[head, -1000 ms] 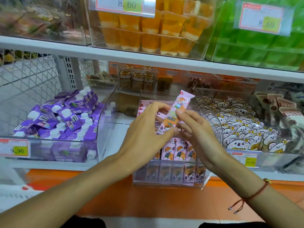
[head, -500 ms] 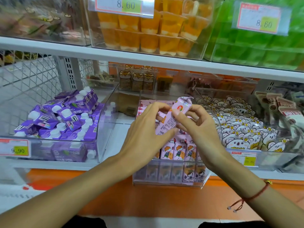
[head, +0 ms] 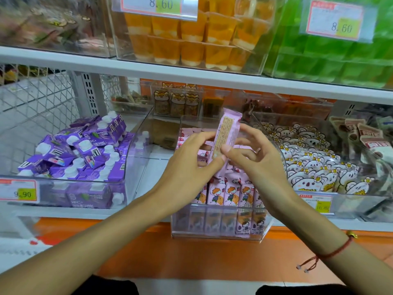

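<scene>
Pink snack pack (head: 227, 135) stands upright, pinched between your left hand (head: 187, 169) and right hand (head: 263, 165), label side facing you. You're likely checking it; next, slot it into the clear bin (head: 191, 222) beneath.

— What's behind, on my feed?
— I see a white shelf board (head: 131, 67) across the upper frame, and wire mesh (head: 38, 103) at middle left beside a slotted grey upright (head: 88, 92).
— Below?
— An orange panel (head: 202, 258) along the lower frame, evenly lit.
</scene>
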Tool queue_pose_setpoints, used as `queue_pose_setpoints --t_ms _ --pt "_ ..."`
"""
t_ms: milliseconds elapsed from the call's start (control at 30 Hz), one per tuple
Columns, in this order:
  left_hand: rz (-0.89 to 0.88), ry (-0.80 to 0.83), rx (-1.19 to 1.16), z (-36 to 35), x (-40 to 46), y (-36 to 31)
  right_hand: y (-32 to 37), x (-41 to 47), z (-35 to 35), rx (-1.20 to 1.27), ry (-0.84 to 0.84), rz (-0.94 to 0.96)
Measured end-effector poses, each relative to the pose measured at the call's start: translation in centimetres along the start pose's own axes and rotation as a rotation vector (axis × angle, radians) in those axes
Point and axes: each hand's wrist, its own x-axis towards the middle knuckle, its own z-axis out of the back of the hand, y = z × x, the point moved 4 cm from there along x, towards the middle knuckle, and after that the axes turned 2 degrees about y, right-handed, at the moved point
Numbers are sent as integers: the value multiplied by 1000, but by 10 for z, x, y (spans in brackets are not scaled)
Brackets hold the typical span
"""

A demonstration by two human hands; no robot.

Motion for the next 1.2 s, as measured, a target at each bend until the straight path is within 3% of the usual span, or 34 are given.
queue_pose_setpoints --t_ms 167,533,633,800,900,1033,1200 --pt "-133 -181 118 11 0 -7 4 -1 -1 57 92 79" --pt "-268 -228 140 13 -2 -12 12 -7 -8 84 99 157" --pt "-169 -183 20 13 0 -14 16 -5 -5 29 88 170" --pt "379 -89 -549 14 3 -5 5 1 -2 -17 163 33" --pt "560 -81 -784 11 3 -5 3 2 -7 45 203 -42" --pt "608 -100 -847 9 4 -6 4 2 -6 84 183 -79" --pt "491 -88 -759 16 6 -4 5 -3 -8 44 187 -70"
